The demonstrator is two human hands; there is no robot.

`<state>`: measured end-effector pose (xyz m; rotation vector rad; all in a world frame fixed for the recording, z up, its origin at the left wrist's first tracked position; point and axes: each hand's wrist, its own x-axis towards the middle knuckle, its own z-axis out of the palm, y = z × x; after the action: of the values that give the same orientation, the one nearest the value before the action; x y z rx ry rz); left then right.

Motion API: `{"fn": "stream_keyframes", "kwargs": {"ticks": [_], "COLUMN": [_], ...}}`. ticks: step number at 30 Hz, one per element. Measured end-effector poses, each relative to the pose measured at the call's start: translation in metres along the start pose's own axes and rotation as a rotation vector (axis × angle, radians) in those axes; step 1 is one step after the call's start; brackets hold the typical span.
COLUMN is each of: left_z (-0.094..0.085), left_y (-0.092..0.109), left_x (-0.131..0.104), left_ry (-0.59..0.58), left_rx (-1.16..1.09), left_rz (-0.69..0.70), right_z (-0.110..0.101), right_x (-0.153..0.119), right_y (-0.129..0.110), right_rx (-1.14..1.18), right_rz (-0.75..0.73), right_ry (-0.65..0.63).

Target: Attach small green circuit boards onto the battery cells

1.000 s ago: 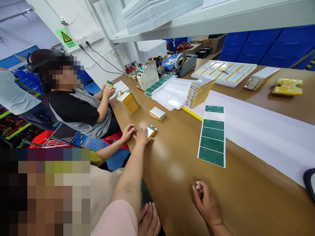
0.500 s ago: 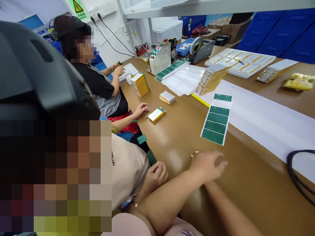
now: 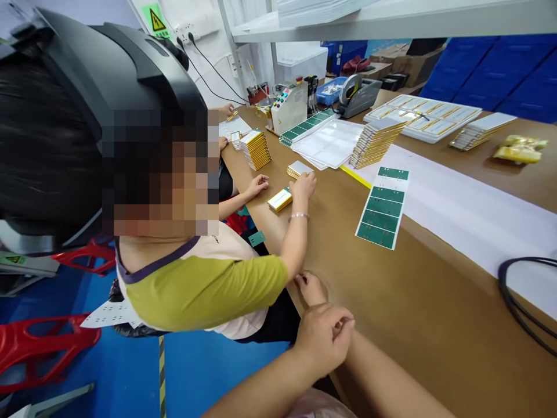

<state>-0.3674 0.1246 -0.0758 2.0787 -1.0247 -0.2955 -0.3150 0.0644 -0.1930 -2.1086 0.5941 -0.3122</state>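
My left hand (image 3: 325, 337) is loosely curled over my right wrist at the table's near edge, with no object showing in it. My right hand (image 3: 312, 288) lies just beyond, partly covered by the left, its fingers bent inward and nothing visible in them. A white-backed strip of green rectangular pieces (image 3: 379, 216) lies flat on the brown table (image 3: 418, 307), away from both hands. To the left, a co-worker's hand (image 3: 303, 184) reaches to a small stack of flat white packs (image 3: 299, 168). Another low stack of packs with yellow edges (image 3: 279, 200) lies near that person's other hand (image 3: 256, 186).
A tall stack of packs (image 3: 256, 150) and a leaning stack (image 3: 376, 145) stand farther back. White trays (image 3: 322, 142), a control box (image 3: 289, 104) and a tape dispenser (image 3: 359, 96) line the rear. A black cable (image 3: 507, 290) loops at right. Red stools (image 3: 47, 348) stand left.
The view has swung left. My hands have drawn back toward the near edge, and my left fingers have curled in. The co-worker's arm has reached out to the white packs.
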Motion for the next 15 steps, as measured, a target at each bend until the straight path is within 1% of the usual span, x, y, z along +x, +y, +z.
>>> {"fn": "stream_keyframes", "kwargs": {"ticks": [3, 6, 9, 12, 15], "left_z": [0.001, -0.003, -0.013, -0.023, -0.031], "left_y": [-0.012, -0.025, -0.032, -0.036, -0.041], "left_x": [-0.033, -0.057, -0.067, -0.07, -0.073], "left_ry": [-0.063, -0.073, -0.029, 0.024, 0.051], "left_rx": [-0.036, -0.076, -0.084, -0.072, -0.058], "left_rz": [-0.067, -0.183, -0.262, -0.283, -0.31], "right_z": [0.009, 0.023, 0.036, 0.047, 0.053], "right_x": [0.004, -0.002, -0.008, -0.008, -0.004], "right_y": [-0.002, -0.011, -0.023, -0.032, -0.037], "right_rx": [-0.03, -0.111, -0.153, -0.167, -0.175], "right_rz": [0.023, 0.018, 0.01, 0.056, 0.061], "right_ry": [-0.009, 0.028, 0.067, 0.108, 0.107]}}
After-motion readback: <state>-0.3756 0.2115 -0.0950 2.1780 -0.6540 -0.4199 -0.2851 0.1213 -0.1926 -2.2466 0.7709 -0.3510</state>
